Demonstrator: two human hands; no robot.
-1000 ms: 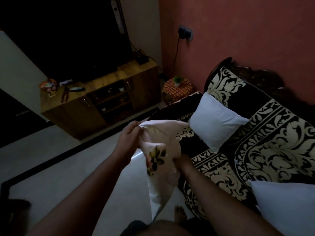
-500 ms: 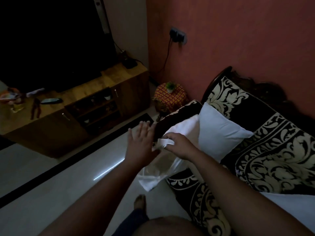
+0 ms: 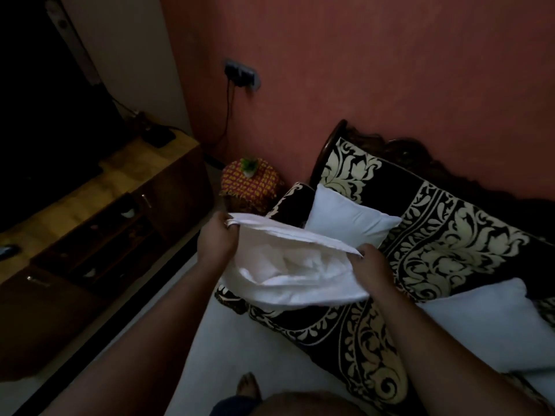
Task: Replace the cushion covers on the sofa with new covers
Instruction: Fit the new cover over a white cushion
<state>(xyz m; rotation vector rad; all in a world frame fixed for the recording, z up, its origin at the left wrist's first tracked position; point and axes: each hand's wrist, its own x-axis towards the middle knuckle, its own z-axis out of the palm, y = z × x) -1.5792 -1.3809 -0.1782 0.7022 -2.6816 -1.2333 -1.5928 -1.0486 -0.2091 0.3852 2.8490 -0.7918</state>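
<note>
The cushion cover [image 3: 295, 271] is a soft, white woven fabric, creased and slack, held above the front edge of the sofa [image 3: 444, 253]. Its mouth faces the camera and forms a wide, lens-shaped opening; the hemmed upper edge runs in a straight line between both hands, and the lower layer sags into loose folds. No printed pattern shows on the visible surfaces.

The left hand [image 3: 216, 240] grips the left end of the opening, with the fingers curled over the hem. The right hand [image 3: 371, 265] pinches the right end of the same hem, with the thumb on top of the fabric.

The sofa carries a heavy textile with a dark ground and cream scroll-and-leaf motifs; its frame is dark carved wood. Two plain white cushions without covers rest on it: a far cushion [image 3: 348, 217] stands tilted against the backrest near the armrest, and a near cushion [image 3: 486, 325] lies at the right. Both are smooth, plump and square-cornered.

A round stool [image 3: 250, 183] with a red-and-yellow patterned cloth stands beside the armrest and bears a small potted plant [image 3: 250, 166]. A wooden cabinet [image 3: 99, 211] with open shelves stands at the left. The floor [image 3: 234, 349] is pale and smooth. The wall [image 3: 360, 70] is matte terracotta.

Compared with half a second earlier: the left hand, then flat and open beside the fabric, now grips the hem; the cover, then bunched in the right hand, is now spread open between both hands.
</note>
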